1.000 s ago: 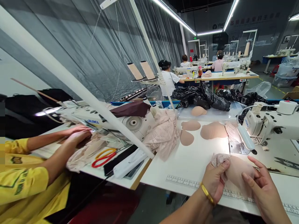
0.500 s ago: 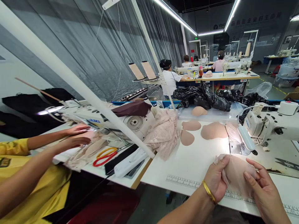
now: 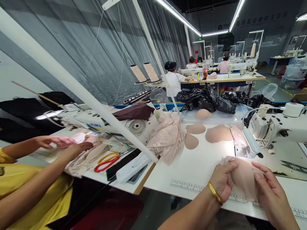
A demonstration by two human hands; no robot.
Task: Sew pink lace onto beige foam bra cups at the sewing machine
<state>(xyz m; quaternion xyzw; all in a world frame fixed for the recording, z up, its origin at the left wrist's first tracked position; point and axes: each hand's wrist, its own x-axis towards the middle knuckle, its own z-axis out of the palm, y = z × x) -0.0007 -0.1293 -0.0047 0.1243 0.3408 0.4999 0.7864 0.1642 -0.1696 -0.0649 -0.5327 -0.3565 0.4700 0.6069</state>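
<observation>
White flat table: it carries your work; a black printed ruler scale runs along its near side.
White metal sewing machine: it stands at the right, with your work just on its near side; nothing in your hands lies under it, so no stitching seems under way.
Translucent plastic tray: at the far side, with a rounded beige pad on it that looks unworked.
Pale pink openwork lace heap: bunched at the left, untouched by you.
Pale beige, cup-shaped piece with thin sheer fabric: raised between your hands at the near right. The fabric lies over the cup; you seem to be at the handling stage, and whether any seam is done, you cannot tell from here.
Left hand: thumb pressed down, pinching the piece's left edge and the gathered fabric.
Right hand: a narrow grip on the right edge, fingers at the far side, thumb nearer.
Large rounded beige cup shape: lying left of the machine, apparently left over for later handling.
Two small flat beige oval pads: farther left, loose and apart from your hands, seemingly still unjoined.
</observation>
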